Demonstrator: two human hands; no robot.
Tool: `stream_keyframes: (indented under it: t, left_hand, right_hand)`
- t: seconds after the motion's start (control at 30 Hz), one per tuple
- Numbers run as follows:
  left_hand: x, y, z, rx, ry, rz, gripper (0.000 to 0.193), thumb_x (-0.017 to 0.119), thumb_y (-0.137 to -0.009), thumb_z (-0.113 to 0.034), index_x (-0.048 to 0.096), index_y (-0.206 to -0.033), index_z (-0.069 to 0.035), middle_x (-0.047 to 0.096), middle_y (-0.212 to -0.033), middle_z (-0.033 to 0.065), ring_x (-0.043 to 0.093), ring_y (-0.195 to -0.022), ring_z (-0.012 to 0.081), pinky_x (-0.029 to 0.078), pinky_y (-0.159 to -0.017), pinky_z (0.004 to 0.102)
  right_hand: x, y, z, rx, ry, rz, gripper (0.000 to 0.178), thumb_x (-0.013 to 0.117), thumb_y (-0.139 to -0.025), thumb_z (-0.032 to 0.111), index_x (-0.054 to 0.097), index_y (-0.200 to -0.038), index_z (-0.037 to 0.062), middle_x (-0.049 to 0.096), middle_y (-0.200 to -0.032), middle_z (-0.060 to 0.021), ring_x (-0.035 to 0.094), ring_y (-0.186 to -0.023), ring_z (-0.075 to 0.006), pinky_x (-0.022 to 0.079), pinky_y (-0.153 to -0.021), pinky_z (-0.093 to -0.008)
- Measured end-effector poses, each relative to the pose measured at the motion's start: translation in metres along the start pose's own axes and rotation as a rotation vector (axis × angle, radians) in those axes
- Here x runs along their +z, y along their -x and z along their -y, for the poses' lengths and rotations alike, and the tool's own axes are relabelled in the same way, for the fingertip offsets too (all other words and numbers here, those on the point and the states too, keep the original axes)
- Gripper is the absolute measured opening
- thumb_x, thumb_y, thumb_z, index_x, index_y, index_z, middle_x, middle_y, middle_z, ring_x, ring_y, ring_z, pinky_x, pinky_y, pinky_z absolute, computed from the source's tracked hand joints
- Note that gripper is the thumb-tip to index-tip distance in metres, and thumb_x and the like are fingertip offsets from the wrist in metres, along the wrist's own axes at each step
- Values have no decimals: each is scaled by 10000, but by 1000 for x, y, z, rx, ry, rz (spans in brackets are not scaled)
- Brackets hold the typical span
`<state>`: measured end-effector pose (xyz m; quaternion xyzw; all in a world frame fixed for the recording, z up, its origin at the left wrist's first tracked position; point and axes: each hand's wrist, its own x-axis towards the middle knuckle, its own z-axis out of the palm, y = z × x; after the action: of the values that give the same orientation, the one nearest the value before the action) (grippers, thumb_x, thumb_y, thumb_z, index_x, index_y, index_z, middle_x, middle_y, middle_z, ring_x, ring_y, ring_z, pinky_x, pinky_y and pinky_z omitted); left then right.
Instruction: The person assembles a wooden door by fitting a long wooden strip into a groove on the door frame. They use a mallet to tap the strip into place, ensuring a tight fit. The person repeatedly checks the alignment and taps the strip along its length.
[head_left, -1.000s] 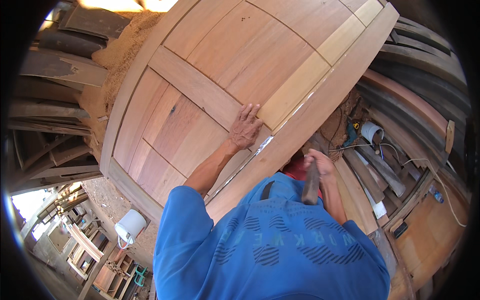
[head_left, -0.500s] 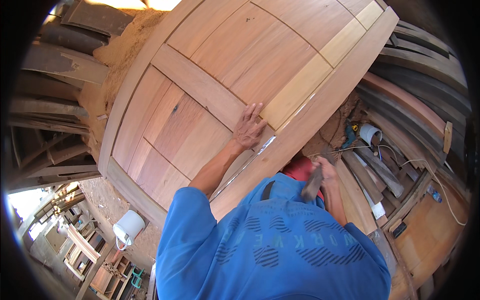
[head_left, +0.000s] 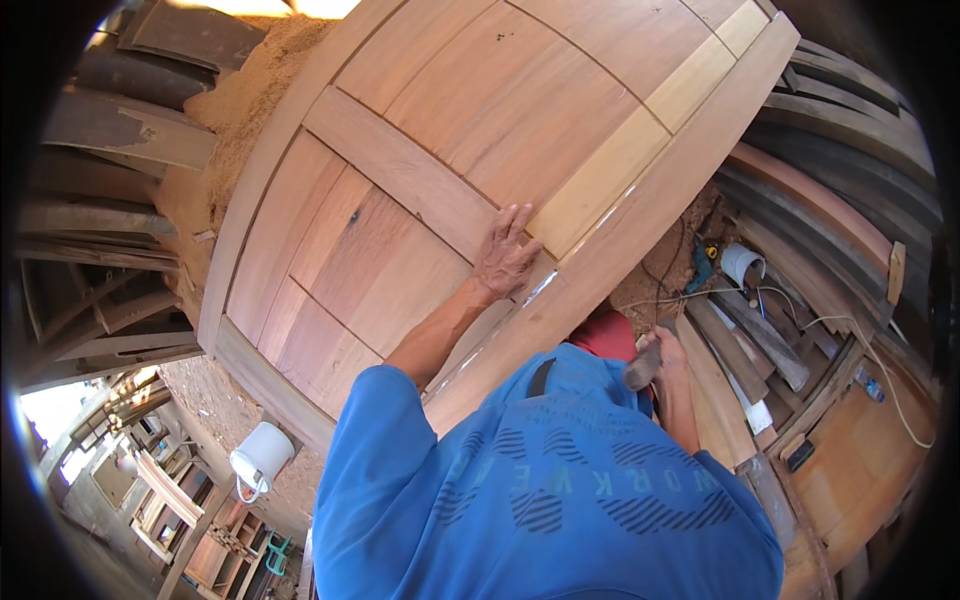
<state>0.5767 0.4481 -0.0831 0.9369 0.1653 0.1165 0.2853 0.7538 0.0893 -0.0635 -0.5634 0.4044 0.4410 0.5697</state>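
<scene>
Left hand [head_left: 507,262] open, palm down on wooden panel [head_left: 400,175], toward near long edge; right hand [head_left: 672,357] gripping wooden piece [head_left: 641,371].

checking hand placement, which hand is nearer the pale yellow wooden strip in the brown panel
Left. The left hand rests on the brown wooden panel by the pale yellow wooden strip; the right hand is off the panel, gripping a grey-brown tool.
</scene>
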Motion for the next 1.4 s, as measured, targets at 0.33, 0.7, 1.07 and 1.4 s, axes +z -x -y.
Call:
stream_keyframes:
  t: [0.33, 0.7, 1.07, 1.4]
  left_hand:
    - [1, 7, 4, 8, -62, 39, 211, 643, -840, -191, 649, -1034, -106, 347, -1499, 229, 301, -1380, 418, 253, -1162, 515]
    - [-5, 5, -1, 18, -65, 63, 228, 648, -819, -186, 636, -1040, -128, 349, -1498, 224, 300, -1380, 415, 246, -1165, 522]
    - [-1, 1, 2, 10, -59, 54, 219, 648, -820, -204, 659, -1028, -134, 350, -1501, 217, 282, -1388, 418, 249, -1162, 526]
    - [2, 8, 6, 1, -45, 50, 218, 635, -833, -211, 663, -1033, -130, 343, -1504, 229, 296, -1383, 415, 238, -1165, 526]
  right_hand:
    - [22, 28, 26, 94, 55, 262, 85, 625, -924, 121, 557, -913, 70, 591, -745, -59, 583, -594, -154, 518, -490, -321]
    - [93, 44, 15, 34, 281, 441, 100, 622, -919, 113, 564, -892, 35, 576, -701, -64, 582, -602, -156, 518, -518, -311]
    - [1, -3, 29, -134, 92, 3, 163, 630, -929, 212, 568, -909, 62, 576, -715, -50, 589, -602, -150, 535, -528, -297]
    - [71, 51, 31, -54, 194, 319, 144, 611, -951, 176, 564, -903, 48, 571, -740, -44, 577, -610, -120, 520, -518, -282]
